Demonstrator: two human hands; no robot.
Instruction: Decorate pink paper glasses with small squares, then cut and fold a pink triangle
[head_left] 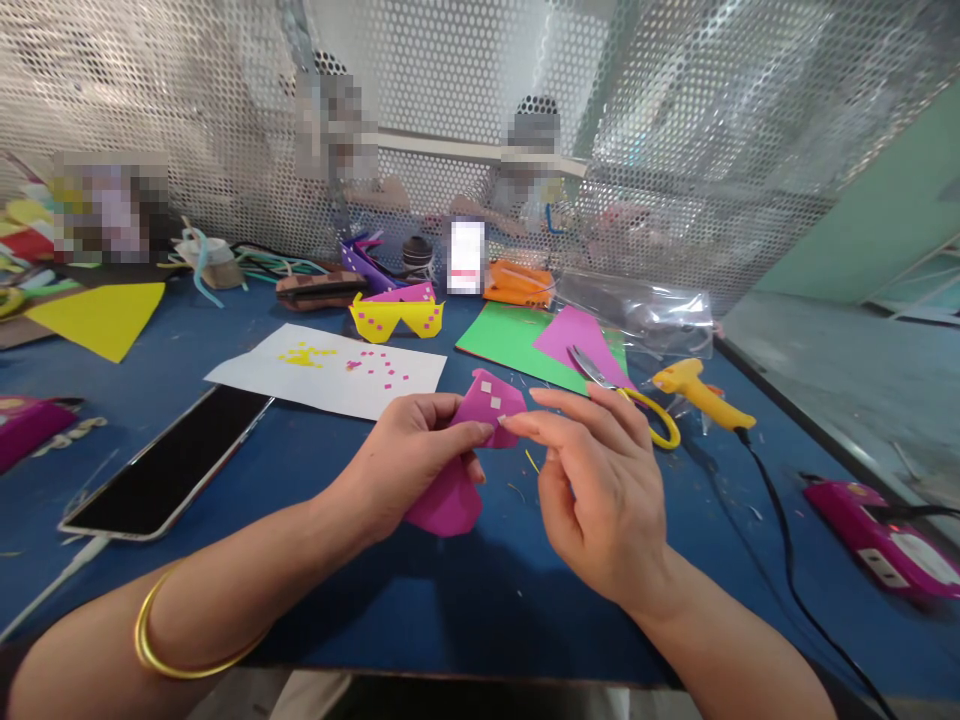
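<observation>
My left hand (420,450) is closed on a magenta foam-like cutout (450,500), thumb on top and fingers beneath. The cutout looks like a pair of paper glasses, with small pale squares on its upper lobe. At the lobe's edge, the index fingertip of my right hand (600,480) touches one pale square (502,420). Its other fingers stretch out and apart, and the thumb is mostly hidden. Beyond the hands lies a white sheet (322,385) with small yellow and magenta squares on it. Yellow glasses (397,320) with magenta squares stand at its far edge.
Right of my hands are scissors (660,425), a yellow glue gun (701,395) with a black cord, and a magenta power strip (881,540). A green sheet (495,340) lies behind. A phone (172,465) is at left. A perforated metal screen (450,80) closes off the back.
</observation>
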